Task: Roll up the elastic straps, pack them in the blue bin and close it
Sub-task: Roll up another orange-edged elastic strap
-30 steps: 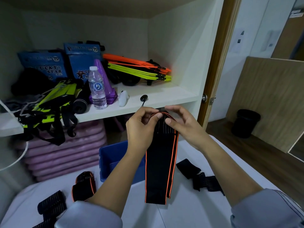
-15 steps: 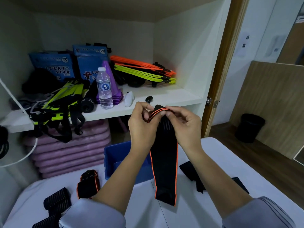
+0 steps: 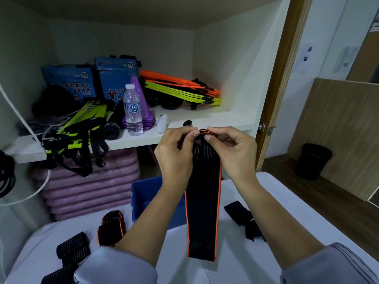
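The person is holding a long black elastic strap with orange edging point(image 3: 203, 201) up in front of the shelf, above the white table point(image 3: 287, 212). The left hand point(image 3: 174, 152) and right hand point(image 3: 231, 148) are both pinching its top end, with thumbs and curled forefingers clamped on the first small fold of the roll. The rest of the strap is hanging straight down in front of the open blue plastic bin point(image 3: 143, 193); whether its lower end is touching the table cannot be told. Judging by its limp hang, the strap is handling as light, soft and floppy, with some stretch along its length. It is not fragile, but a slack roll is likely to spring open. The best hold appears to be at the two orange edges of the rolled end, with even tension so the layers are tracking straight. Rolled straps point(image 3: 111, 226) are lying on the table left of the bin, and a loose black strap point(image 3: 244, 220) is lying to its right.
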A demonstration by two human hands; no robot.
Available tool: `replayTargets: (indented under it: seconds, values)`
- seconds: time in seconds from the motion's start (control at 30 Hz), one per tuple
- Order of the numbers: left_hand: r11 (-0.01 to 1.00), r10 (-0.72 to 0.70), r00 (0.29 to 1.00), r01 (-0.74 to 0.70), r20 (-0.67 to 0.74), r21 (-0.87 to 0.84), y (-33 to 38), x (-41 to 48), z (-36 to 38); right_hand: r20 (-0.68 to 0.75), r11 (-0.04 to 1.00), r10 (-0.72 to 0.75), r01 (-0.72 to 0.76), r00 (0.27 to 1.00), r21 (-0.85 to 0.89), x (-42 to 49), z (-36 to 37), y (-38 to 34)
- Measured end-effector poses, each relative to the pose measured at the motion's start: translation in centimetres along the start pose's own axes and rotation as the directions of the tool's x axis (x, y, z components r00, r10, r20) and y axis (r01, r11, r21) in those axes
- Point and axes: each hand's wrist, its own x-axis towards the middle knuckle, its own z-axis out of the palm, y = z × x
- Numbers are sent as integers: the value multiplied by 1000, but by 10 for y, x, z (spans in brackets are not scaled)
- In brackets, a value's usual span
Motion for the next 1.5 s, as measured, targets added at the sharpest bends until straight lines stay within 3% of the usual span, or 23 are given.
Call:
replayTargets:
  seconds: [0.17,0.27,0.4,0.5,0.6,0.67,0.83,0.93,1.07,1.3,1.4,1.5]
  values:
    - [997,-50,999,50,1,-62,1,2,-1,-46,998,-37,34,998,-58,1,3,-2]
    - [981,-145,976,163,164,-102,-9,-5,-9,-82,998,-20,14,996,-66,8,3,-2]
    - [988,-145,931,154,335,2,-22,-21,-12,-86,998,-8,3,996,-56,11,3,-3]
    - [987,-159,934,154,320,40,-18,-26,-6,32,994,109,-110,994,14,8,-1,3]
    - [985,-174,947,172,269,30,-11,-24,0,193,952,273,-294,942,87,-4,-9,16]
    - [982,-189,942,189,276,25,-9,-22,3,252,938,308,-337,917,79,-15,-12,24]
    - [969,-234,913,247,334,4,-9,-28,6,178,947,284,-305,942,99,-28,-14,30]
    - [942,-285,859,334,426,-42,-22,-40,-2,170,942,302,-322,938,100,-37,-18,33]
    - [952,-265,797,305,543,17,-34,-57,-17,206,928,354,-371,912,45,-60,-30,38]
    - [920,-312,723,392,617,7,-24,-66,-15,240,867,485,-499,841,-3,-76,-53,34]
    - [888,-408,668,448,622,102,-35,-71,3,204,808,587,-583,783,-87,-73,-57,61]
    - [832,-539,555,469,634,296,-69,-85,26,177,735,675,-631,716,-249,-78,-57,111]
